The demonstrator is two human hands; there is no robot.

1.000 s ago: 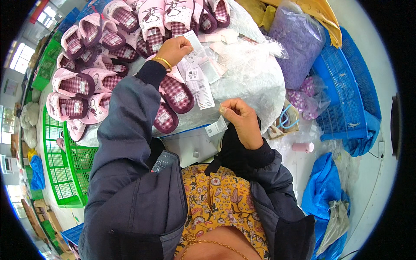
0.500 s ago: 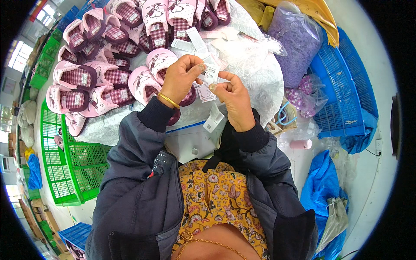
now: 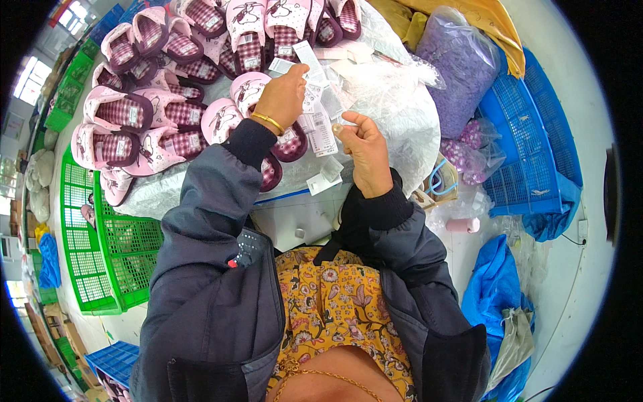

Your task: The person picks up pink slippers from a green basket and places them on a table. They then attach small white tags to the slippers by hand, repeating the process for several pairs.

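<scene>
Right hand (image 3: 365, 144): thumb and forefinger pinched on a small white paper tag (image 3: 340, 126), held above the bench (image 3: 295, 214) edge. Left hand (image 3: 284, 94): fingers closed around the pink plaid slipper (image 3: 251, 90), which lies on the clear plastic sheet (image 3: 395, 114). Judgement: tag is thin, light, floppy, easily creased; best pinched at one end. Slipper looks soft, light, non-fragile; grip at the upper's rim. Beyond: rows of matching slippers (image 3: 167, 47), loose tags (image 3: 315, 60).
</scene>
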